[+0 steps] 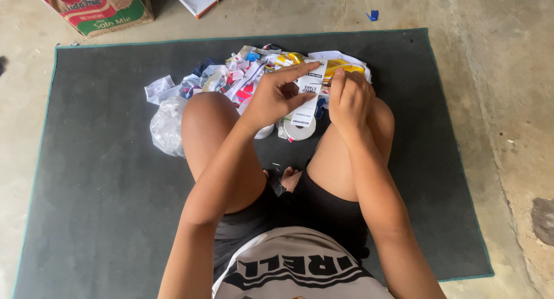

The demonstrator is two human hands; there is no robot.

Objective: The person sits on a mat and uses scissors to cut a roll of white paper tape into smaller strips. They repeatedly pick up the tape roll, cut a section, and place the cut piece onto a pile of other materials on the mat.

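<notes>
Dark mat (86, 178) on concrete floor: your left hand (276, 96) and right hand (348, 98) pinch the white label strip (310, 97) above the scrap pile (231, 77); keep it taut between both fingertips, clear of your knees

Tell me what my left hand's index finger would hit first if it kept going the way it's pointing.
The left hand points its index finger up and right along the white printed label. Going straight on, it would probably meet the yellow scrap in the pile of paper scraps, though depth is unclear.
</notes>
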